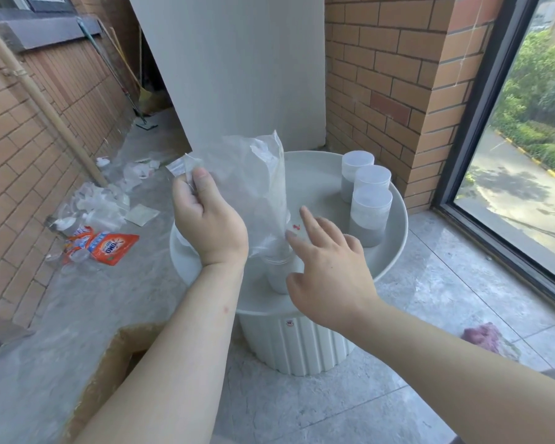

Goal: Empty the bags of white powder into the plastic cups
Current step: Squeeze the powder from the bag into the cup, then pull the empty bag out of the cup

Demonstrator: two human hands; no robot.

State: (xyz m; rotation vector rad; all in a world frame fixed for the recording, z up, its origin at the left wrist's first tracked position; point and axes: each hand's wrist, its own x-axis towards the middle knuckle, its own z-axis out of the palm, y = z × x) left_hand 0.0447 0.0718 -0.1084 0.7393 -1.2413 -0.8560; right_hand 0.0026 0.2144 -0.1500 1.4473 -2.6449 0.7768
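Risk: plastic cup [277, 274] on the counter [394, 251] is unheld, so a tug on the bag [253, 187] could tip it or pull the bag mouth off the rim and spill. Grip: left hand [205, 219] fingers [202, 184] pinch the upended bag's top corner, mouth down in the cup; right hand [327, 267] fingers straight, holding nothing, tips beside the bag's lower part

Head-worn, looking down — close over table [318, 184]

Bag [257, 187] over cup [275, 274] on table [318, 187], cups [370, 214] right
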